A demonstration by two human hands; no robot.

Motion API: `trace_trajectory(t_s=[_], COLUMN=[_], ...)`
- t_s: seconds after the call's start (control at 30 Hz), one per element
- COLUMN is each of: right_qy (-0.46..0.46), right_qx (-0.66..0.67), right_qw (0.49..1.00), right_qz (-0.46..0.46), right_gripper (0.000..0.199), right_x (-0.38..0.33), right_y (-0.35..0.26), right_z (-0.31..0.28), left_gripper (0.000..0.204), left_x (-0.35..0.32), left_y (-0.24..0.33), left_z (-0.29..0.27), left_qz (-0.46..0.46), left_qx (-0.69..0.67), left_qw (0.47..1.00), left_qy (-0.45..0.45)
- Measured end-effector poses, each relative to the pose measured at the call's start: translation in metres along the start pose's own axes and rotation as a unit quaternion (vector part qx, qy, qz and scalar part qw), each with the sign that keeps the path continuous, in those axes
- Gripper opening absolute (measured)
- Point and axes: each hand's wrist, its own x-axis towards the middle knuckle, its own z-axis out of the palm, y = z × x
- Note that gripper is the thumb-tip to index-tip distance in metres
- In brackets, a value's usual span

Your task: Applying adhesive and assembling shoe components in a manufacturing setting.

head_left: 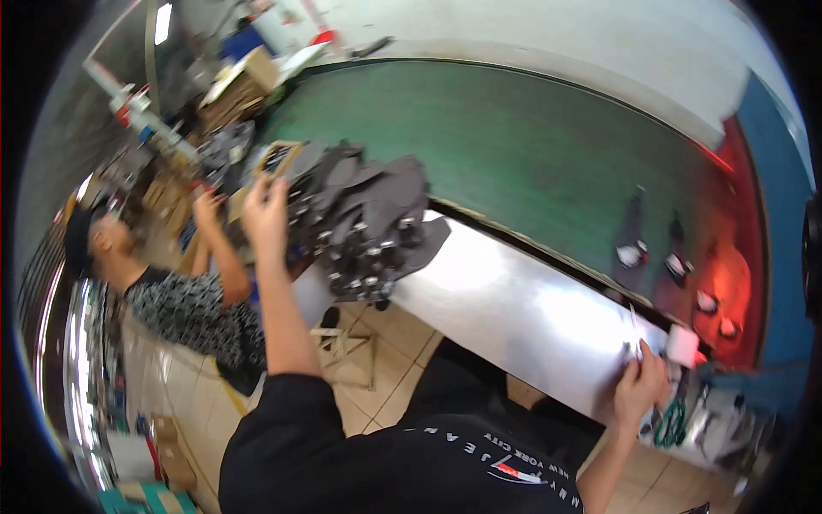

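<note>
Left hand (pixel 265 210) grips dark fabric pieces (pixel 364 223) piled left on the steel bench (pixel 522 317); right hand (pixel 640 387) pinches a thin tool (pixel 634 330).

A shiny metal table (pixel 514 317) edges a green work surface (pixel 479 146) above a beige tiled floor (pixel 377 403).

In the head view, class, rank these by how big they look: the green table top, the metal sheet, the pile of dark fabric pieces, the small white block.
1. Green table top
2. Metal sheet
3. Pile of dark fabric pieces, though fisheye bending makes 2 and 3 unsure
4. Small white block
</note>
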Motion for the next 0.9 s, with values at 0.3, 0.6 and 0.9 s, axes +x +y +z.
trace_trajectory(t_s=[0.3, 0.6, 0.9], right_qy=[-0.014, -0.038, -0.024], right_qx=[-0.049, -0.054, -0.086], right_qw=[0.997, 0.997, 0.995], right_qz=[0.062, 0.051, 0.041], right_gripper=[0.026, 0.028, 0.029], right_x=[0.008, 0.010, 0.003], right_y=[-0.005, -0.009, 0.019], right_z=[0.004, 0.009, 0.037], left_gripper=[0.040, 0.038, 0.035], left_x=[-0.180, -0.284, -0.273], left_y=[0.180, 0.286, 0.285], left_z=[0.200, 0.344, 0.319], left_qz=[0.094, 0.322, 0.219], left_qx=[-0.295, -0.275, -0.202], left_qw=[0.858, 0.809, 0.860], left_qy=[-0.410, -0.407, -0.415])
